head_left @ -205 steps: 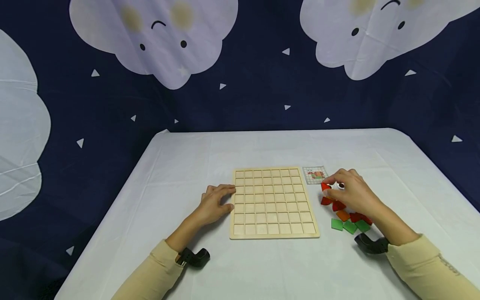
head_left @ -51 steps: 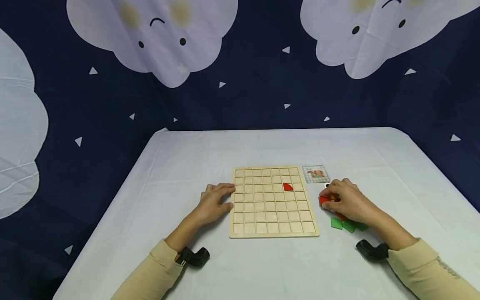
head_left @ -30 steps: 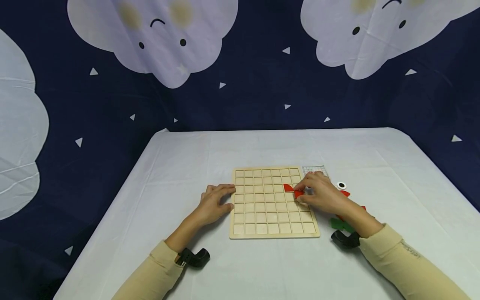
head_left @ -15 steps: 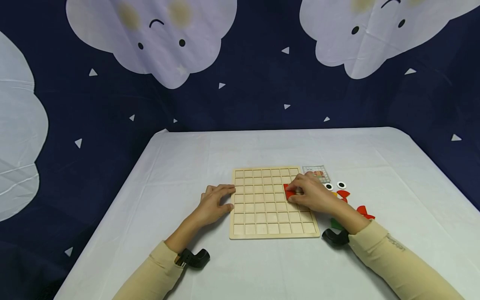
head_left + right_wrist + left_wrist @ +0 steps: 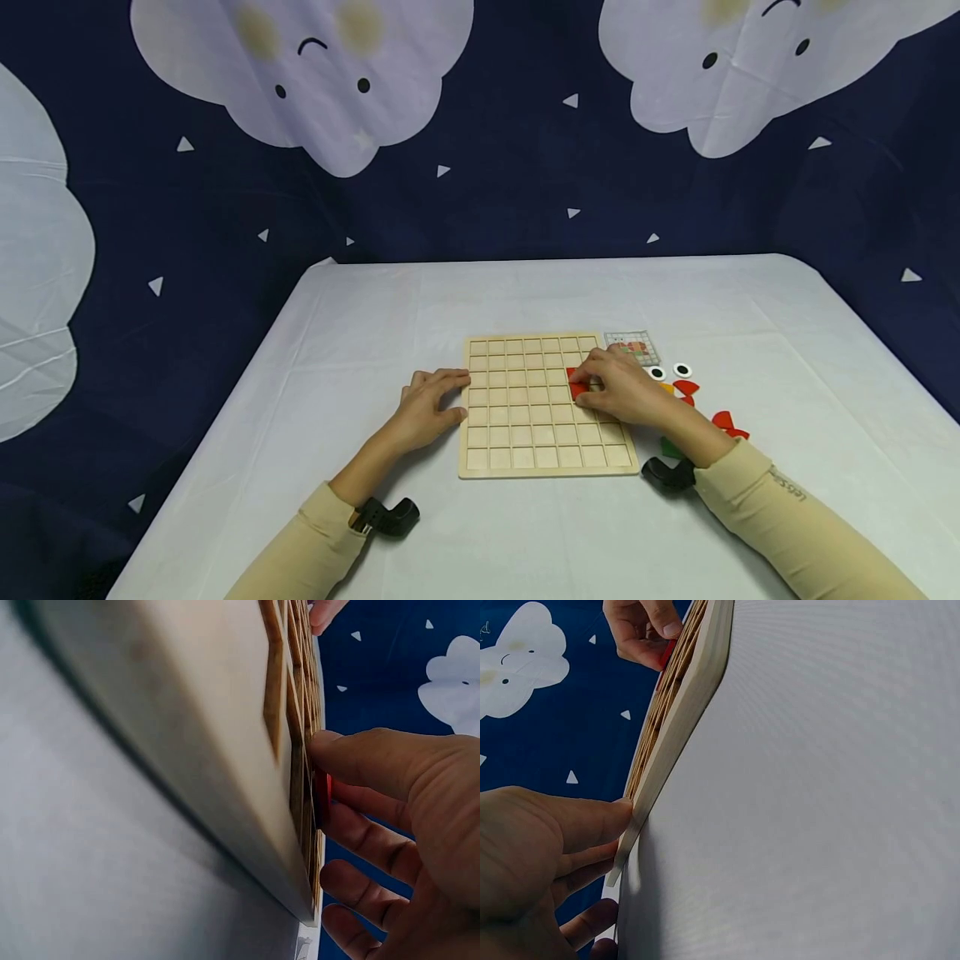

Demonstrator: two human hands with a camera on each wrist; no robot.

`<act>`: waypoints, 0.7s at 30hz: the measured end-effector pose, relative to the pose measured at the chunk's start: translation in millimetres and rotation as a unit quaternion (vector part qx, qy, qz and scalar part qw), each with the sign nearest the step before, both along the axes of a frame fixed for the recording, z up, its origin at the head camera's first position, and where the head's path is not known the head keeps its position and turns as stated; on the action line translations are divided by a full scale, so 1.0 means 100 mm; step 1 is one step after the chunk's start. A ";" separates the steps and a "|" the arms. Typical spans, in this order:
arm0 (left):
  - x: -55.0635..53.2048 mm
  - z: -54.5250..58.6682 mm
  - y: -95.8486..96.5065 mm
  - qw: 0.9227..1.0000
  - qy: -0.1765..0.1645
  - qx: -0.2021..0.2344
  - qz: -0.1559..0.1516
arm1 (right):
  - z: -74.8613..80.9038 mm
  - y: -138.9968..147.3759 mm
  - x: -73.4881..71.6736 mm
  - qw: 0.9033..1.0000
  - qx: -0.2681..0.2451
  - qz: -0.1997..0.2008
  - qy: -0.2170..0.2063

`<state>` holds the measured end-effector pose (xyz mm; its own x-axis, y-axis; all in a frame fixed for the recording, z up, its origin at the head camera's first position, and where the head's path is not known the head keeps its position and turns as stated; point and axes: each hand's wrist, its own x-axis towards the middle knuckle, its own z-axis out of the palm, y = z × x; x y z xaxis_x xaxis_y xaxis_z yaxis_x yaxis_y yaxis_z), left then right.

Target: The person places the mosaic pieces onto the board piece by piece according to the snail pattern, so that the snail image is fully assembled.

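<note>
A wooden grid board [image 5: 525,412] lies on the white table. My left hand [image 5: 426,410] rests at its left edge; in the left wrist view the thumb [image 5: 600,821] touches the rim and the fingers are loosely extended. On the right part of the grid, my right hand [image 5: 628,387] pinches a red tile [image 5: 578,391] between thumb and fingers. The right wrist view shows this red tile [image 5: 323,796] tilted against the grid's ridges. Just above it, a quarter-round red tile [image 5: 572,372] sits in a cell, partly hidden by the fingers.
A small pattern card [image 5: 632,345] lies beside the board's upper right corner. Right of the board are two eye tiles [image 5: 657,373], a yellow tile [image 5: 667,388], several red tiles [image 5: 686,387] and a green tile [image 5: 671,448], partly behind the right arm. A dark cloud-print cloth hangs behind.
One red tile has been set in the grid. The right hand has since picked a second red tile from the pile and carried it left onto the board. The left hand has stayed put.
</note>
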<state>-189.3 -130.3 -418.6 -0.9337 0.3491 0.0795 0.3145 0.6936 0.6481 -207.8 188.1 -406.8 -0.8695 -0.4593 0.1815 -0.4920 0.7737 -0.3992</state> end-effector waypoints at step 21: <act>0.01 0.00 -0.01 1.000 0.003 0.001 -0.001 | 0.00 0.02 0.00 1.000 -0.020 -0.004 -0.020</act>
<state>-188.5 -130.8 -418.6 -0.9325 0.3508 0.0863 0.3201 0.6915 0.6476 -208.2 190.4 -406.6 -0.8799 -0.4458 0.1644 -0.4691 0.7598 -0.4501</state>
